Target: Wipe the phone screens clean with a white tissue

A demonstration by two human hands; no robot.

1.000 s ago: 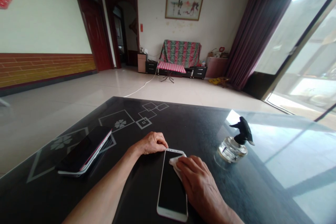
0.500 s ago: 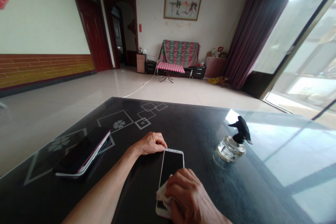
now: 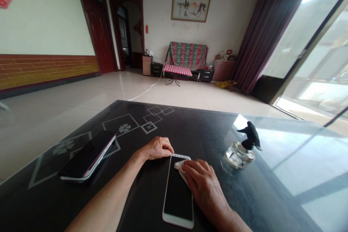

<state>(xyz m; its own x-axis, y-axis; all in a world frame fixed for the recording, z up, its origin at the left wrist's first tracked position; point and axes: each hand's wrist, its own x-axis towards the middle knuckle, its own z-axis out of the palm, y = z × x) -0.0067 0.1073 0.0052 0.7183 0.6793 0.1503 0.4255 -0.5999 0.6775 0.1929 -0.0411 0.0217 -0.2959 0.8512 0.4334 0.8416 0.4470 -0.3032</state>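
On the table (image 3: 206, 130) before us a phone (image 3: 178, 197) lies centre, our left hand (image 3: 157, 148) at its far-left corner, right hand (image 3: 203, 185) w/ cloth (image 3: 180, 167) on its far end, phone stack (image 3: 88, 156) well left, spray bottle (image 3: 243, 148) to the right.

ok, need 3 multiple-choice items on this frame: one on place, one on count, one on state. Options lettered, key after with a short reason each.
1. Where is the spray bottle relative to the white phone?
A. to its right
B. to its left
C. on top of it

2. How many phones lie on the table?
A. one
B. two
C. four

3. What is the right hand doing?
A. gripping the bottle
B. hanging off the table
C. pressing a white cloth on the phone's screen

Key: 1 A, the bottle stands apart on the right. 2 B, the white phone and a dark phone at left. 3 C, the cloth shows under the fingers; the left hand touches the phone's top corner.
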